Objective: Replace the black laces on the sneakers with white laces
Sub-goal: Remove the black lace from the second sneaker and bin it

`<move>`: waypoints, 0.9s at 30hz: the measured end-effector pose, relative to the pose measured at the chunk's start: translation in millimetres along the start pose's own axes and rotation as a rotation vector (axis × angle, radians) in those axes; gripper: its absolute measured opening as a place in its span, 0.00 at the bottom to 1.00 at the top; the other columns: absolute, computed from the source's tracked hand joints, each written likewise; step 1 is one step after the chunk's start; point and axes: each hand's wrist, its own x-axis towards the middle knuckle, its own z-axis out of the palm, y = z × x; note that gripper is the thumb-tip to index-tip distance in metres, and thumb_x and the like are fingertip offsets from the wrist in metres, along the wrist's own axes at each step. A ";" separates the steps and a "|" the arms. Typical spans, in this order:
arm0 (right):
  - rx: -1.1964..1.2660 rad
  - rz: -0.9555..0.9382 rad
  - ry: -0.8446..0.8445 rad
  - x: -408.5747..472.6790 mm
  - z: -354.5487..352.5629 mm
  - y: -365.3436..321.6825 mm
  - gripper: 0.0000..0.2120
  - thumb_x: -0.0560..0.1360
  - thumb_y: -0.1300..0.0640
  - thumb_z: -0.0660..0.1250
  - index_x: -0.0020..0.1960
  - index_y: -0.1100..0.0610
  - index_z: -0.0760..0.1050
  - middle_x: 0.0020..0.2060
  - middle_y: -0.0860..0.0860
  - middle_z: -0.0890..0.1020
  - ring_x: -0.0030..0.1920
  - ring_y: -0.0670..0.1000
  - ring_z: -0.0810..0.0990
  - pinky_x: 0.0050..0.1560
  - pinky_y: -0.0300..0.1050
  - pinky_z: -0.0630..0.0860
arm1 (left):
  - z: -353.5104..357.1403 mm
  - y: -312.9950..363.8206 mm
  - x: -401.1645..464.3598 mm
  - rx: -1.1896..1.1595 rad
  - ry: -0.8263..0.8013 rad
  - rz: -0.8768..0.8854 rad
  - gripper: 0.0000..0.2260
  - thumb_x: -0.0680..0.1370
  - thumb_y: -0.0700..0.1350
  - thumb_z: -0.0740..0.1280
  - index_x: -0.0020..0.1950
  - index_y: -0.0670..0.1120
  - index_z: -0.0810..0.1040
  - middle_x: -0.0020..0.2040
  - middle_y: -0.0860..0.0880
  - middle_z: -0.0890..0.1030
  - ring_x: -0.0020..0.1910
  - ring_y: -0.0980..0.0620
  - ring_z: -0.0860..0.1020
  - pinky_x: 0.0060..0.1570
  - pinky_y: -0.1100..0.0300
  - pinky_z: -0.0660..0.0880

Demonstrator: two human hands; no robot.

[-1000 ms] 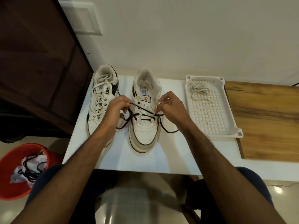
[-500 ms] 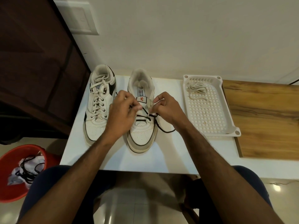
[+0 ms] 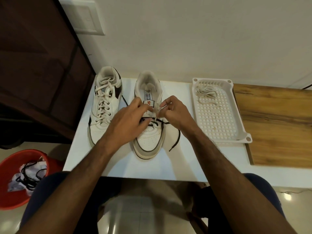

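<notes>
Black lace (image 3: 175, 141) now out of more holes than one second ago; only lowest rows of right sneaker (image 3: 148, 132) on white counter (image 3: 185, 159) still threaded. Loose end lies on counter beside toe. Left hand (image 3: 128, 122) moved over tongue, fingers curled, grip hidden. Right hand (image 3: 173, 114) pinches lace. Tongue label (image 3: 148, 103) shows red lion; words too small. Left sneaker (image 3: 105, 105) has white laces. White lace (image 3: 205, 94) in tray (image 3: 239, 115).

Plain white wall (image 3: 185, 39) w/ switch plate (image 3: 84, 17) upper left. Dark wood cabinet (image 3: 33, 73) at left. White table (image 3: 118, 162), wood top (image 3: 278, 124) to its right. Glossy tile floor (image 3: 128, 215), red bucket (image 3: 10, 198) lower left.
</notes>
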 end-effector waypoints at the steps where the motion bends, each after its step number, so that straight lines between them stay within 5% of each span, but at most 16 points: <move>1: -0.003 -0.005 0.001 0.2 1.2 0.4 0.12 0.72 0.62 0.71 0.53 0.54 0.74 0.47 0.54 0.85 0.50 0.52 0.84 0.44 0.43 0.78 | 2.0 0.0 0.1 0.035 -0.001 0.022 0.11 0.79 0.48 0.71 0.61 0.47 0.80 0.50 0.51 0.70 0.37 0.52 0.74 0.36 0.52 0.75; 6: -0.011 -0.010 0.000 0.3 1.9 1.2 0.12 0.71 0.63 0.71 0.53 0.53 0.74 0.47 0.55 0.85 0.51 0.53 0.84 0.50 0.48 0.79 | 11.5 -1.2 2.9 -0.039 0.086 -0.080 0.04 0.78 0.45 0.73 0.49 0.45 0.82 0.49 0.51 0.72 0.42 0.51 0.75 0.40 0.55 0.72; 10: -0.004 0.004 -0.021 -1.7 -0.8 -1.9 0.13 0.71 0.64 0.71 0.54 0.55 0.74 0.48 0.56 0.85 0.52 0.52 0.83 0.39 0.39 0.74 | -3.8 -12.2 5.2 -1.036 0.396 -0.449 0.03 0.82 0.42 0.64 0.52 0.45 0.76 0.57 0.50 0.79 0.54 0.54 0.78 0.53 0.60 0.73; 13: 0.005 0.001 -0.029 -2.1 -1.1 -1.6 0.13 0.72 0.63 0.70 0.55 0.55 0.74 0.49 0.58 0.85 0.54 0.54 0.82 0.41 0.40 0.74 | -23.9 -19.0 1.1 -1.690 0.558 -0.476 0.07 0.85 0.43 0.56 0.51 0.46 0.72 0.47 0.47 0.83 0.40 0.51 0.80 0.39 0.57 0.75; 16: 0.007 0.002 -0.032 -2.0 -0.5 -1.1 0.13 0.72 0.63 0.71 0.55 0.55 0.74 0.49 0.57 0.86 0.54 0.54 0.82 0.45 0.43 0.75 | -28.8 -14.7 0.9 -1.279 0.407 -0.517 0.06 0.83 0.47 0.60 0.47 0.49 0.70 0.35 0.53 0.75 0.26 0.55 0.67 0.27 0.61 0.65; 19: 0.005 0.000 -0.023 -0.9 -0.2 -0.4 0.14 0.72 0.62 0.71 0.55 0.55 0.74 0.49 0.56 0.85 0.53 0.53 0.82 0.45 0.44 0.75 | -17.3 -8.6 0.6 -0.369 0.113 -0.214 0.03 0.82 0.50 0.67 0.55 0.54 0.76 0.39 0.61 0.74 0.36 0.57 0.74 0.35 0.59 0.73; 21: 0.001 -0.001 -0.014 0.2 -0.1 0.4 0.14 0.71 0.62 0.71 0.55 0.55 0.74 0.49 0.56 0.85 0.53 0.53 0.82 0.45 0.44 0.76 | -3.2 -4.4 -1.2 -0.051 -0.001 -0.035 0.09 0.81 0.51 0.68 0.60 0.51 0.78 0.48 0.58 0.74 0.41 0.55 0.77 0.36 0.59 0.73; 24: -0.007 -0.001 -0.009 1.4 1.1 1.3 0.13 0.71 0.62 0.71 0.54 0.54 0.74 0.49 0.56 0.85 0.52 0.53 0.83 0.47 0.46 0.77 | 4.7 -3.0 0.5 0.105 -0.038 -0.004 0.10 0.80 0.52 0.70 0.54 0.47 0.81 0.48 0.53 0.72 0.39 0.50 0.77 0.32 0.61 0.65; 27: -0.009 0.000 -0.014 1.2 0.6 1.4 0.13 0.71 0.62 0.71 0.53 0.53 0.74 0.48 0.56 0.85 0.52 0.53 0.83 0.46 0.46 0.77 | 5.0 -4.4 1.8 -0.039 0.046 -0.062 0.07 0.79 0.49 0.72 0.48 0.46 0.80 0.46 0.52 0.74 0.41 0.49 0.77 0.37 0.56 0.69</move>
